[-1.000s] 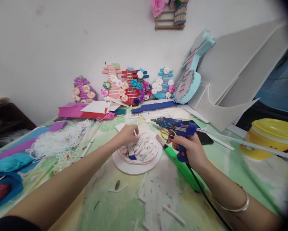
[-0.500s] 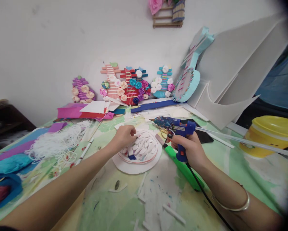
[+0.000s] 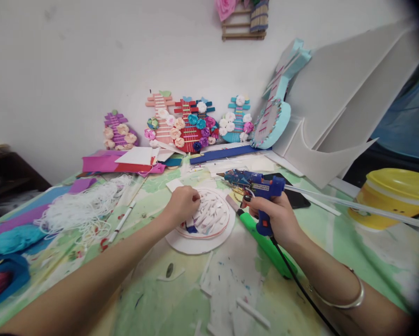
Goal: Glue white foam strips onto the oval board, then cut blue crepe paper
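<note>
A flat white round board lies on the table, bearing a ring-edged heap of short white strips with a blue scrap among them. My left hand rests at the heap's left side, fingers curled together; whatever is in the fingertips is hidden. In my right hand is a blue hot glue gun, its nozzle pointing left above the table beyond the board. A clear glue stick juts from its back. A green-handled cutter lies under the right hand.
Small decorated paper instruments lean on the wall behind. White string is heaped at left beside a marker. A yellow bucket and a dark phone are at right. Loose white strips lie in front.
My left hand has shifted slightly down along the left edge of the heap, with its fingers still curled. The glue gun in my right hand stays in place.
</note>
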{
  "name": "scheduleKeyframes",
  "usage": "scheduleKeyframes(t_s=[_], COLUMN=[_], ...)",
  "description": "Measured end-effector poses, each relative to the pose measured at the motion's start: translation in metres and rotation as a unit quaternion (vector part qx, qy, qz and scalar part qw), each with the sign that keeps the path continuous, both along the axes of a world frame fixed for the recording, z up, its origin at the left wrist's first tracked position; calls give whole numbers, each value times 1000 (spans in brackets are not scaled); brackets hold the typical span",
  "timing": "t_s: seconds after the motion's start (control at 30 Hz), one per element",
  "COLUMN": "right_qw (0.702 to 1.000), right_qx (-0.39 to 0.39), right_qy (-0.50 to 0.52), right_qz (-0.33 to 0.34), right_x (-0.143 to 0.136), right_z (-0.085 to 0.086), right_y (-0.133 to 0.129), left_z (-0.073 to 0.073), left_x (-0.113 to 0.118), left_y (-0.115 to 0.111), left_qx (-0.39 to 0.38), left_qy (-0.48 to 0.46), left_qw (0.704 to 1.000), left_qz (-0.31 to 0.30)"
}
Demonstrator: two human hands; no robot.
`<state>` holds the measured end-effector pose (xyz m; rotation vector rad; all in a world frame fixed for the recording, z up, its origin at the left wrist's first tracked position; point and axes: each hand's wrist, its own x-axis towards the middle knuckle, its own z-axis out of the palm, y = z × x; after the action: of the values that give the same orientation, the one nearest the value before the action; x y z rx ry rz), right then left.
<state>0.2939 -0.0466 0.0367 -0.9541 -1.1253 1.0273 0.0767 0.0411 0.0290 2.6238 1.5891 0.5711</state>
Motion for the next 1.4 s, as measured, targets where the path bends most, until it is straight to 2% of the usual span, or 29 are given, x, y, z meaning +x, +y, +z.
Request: scheduleKeyframes(t_s=[0.27, 0.43, 0.6, 0.7, 0.77, 0.83, 0.93, 1.07, 1.4], right_qw=[1000, 1000, 1000, 1000, 1000, 1000, 1000, 1000, 1000], right_qx=[-3, -1, 3, 7, 4, 2, 2, -3, 5], right_qy=[2, 1, 15, 21, 20, 19, 21, 13, 15], right_qz=[-7, -5, -2, 0, -3, -5, -5, -3, -1], right_x=[-1, -1, 0, 0, -1, -1, -1, 0, 1], right_z=[0, 1, 0, -1, -1, -1, 0, 0, -2], right_y=[0, 0, 1, 2, 2, 2, 1, 1, 3], left_z=[-9, -6, -1, -3, -7, -12, -17, -19, -15], left_x=[4, 1, -15, -22, -24, -25, -25, -25, -19], left_y=[1, -1, -2, -3, -6, -9, -16, -19, -20], left_qx=[54, 59, 75, 97, 86, 61, 20, -7, -6], left_qy=[40, 48, -27, -47, -13, 40, 92, 93, 106], left_qw=[998, 997, 997, 993, 990, 988, 987, 989, 988], left_qz=[-12, -31, -16, -57, -109, -135, -127, -113, -115])
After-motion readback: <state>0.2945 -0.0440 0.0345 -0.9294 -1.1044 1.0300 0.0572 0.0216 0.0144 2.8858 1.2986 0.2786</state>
